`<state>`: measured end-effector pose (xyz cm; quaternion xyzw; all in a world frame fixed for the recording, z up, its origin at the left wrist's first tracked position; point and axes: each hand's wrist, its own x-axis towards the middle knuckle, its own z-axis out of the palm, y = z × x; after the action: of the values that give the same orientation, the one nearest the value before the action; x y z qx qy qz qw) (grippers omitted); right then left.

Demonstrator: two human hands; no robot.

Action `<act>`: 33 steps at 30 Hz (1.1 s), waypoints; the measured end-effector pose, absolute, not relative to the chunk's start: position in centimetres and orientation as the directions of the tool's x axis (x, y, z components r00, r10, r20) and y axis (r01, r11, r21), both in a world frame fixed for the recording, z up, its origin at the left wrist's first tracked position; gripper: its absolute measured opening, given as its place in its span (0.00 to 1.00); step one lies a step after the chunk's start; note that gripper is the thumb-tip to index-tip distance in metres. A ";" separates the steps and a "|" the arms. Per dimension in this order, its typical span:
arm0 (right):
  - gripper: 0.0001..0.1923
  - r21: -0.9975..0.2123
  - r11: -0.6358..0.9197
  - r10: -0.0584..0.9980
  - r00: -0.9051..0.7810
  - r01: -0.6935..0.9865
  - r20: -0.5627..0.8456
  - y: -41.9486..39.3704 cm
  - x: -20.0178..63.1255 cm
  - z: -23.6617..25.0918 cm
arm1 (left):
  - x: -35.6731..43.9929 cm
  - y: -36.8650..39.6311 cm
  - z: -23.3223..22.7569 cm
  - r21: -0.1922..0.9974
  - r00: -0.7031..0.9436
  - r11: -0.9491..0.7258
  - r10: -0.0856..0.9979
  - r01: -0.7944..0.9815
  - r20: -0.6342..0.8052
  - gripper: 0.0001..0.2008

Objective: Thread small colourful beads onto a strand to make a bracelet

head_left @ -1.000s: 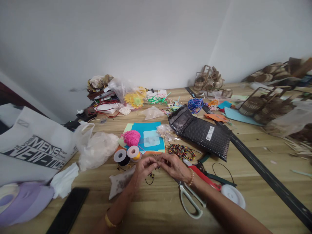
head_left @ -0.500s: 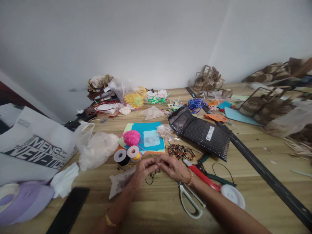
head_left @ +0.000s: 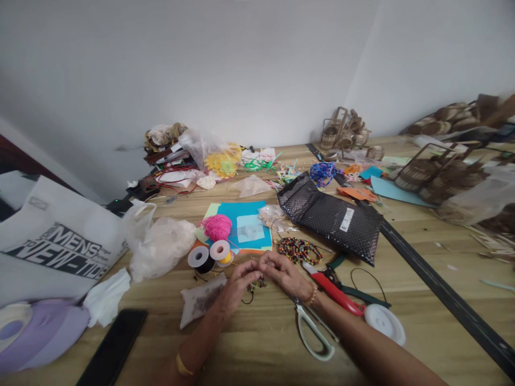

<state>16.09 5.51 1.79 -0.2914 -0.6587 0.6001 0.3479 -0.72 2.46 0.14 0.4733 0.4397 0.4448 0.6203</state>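
Observation:
My left hand (head_left: pixel 240 282) and my right hand (head_left: pixel 284 274) meet fingertip to fingertip above the table, both pinched closed. Between and just under the fingers hangs a short string of multicoloured beads (head_left: pixel 257 284) on a dark cord, its loose end curling below. The exact grip on the cord is partly hidden by my fingers. Beyond my right hand lies a coiled pile of bead strings (head_left: pixel 298 251). White-handled scissors (head_left: pixel 316 335) rest under my right wrist. Left of my left hand is a clear packet of dark beads (head_left: pixel 203 299).
Spools of black cord (head_left: pixel 200 259) and yellow cord (head_left: pixel 220 251) stand near pink yarn (head_left: pixel 218 227) on blue paper (head_left: pixel 241 209). A black bubble mailer (head_left: pixel 333 214), red-handled cutters (head_left: pixel 336 292) and a white spool (head_left: pixel 385 324) lie to the right. A phone (head_left: pixel 115 346) lies at front left.
My hands have shifted very slightly, with my right fingers lifting a little and the beads showing a bit more between them. Everything else is still.

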 end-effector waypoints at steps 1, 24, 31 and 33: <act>0.24 -0.993 0.113 0.805 -0.583 -0.030 0.109 5.5 16.1 1.6 | -0.7 2.5 0.0 0.979 0.216 0.155 0.969 -0.136 -0.123 0.10; 0.24 -0.988 -0.024 0.850 -0.524 -0.151 0.060 5.1 15.4 0.2 | 0.1 2.0 0.2 0.995 0.172 0.080 0.983 -0.055 -0.069 0.07; 0.23 -0.985 -0.055 0.844 -0.534 -0.163 0.041 5.2 15.4 0.4 | -0.1 1.9 0.6 0.999 0.091 0.038 0.995 0.004 -0.039 0.12; 0.23 -0.987 -0.046 0.841 -0.540 -0.153 0.045 5.2 15.4 0.5 | -0.3 2.0 0.6 1.000 0.062 0.008 0.998 0.023 -0.010 0.12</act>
<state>15.43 5.24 0.54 -0.2968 -0.5789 0.6594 0.3768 -0.31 2.02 0.65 0.5188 0.4922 0.4761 0.5118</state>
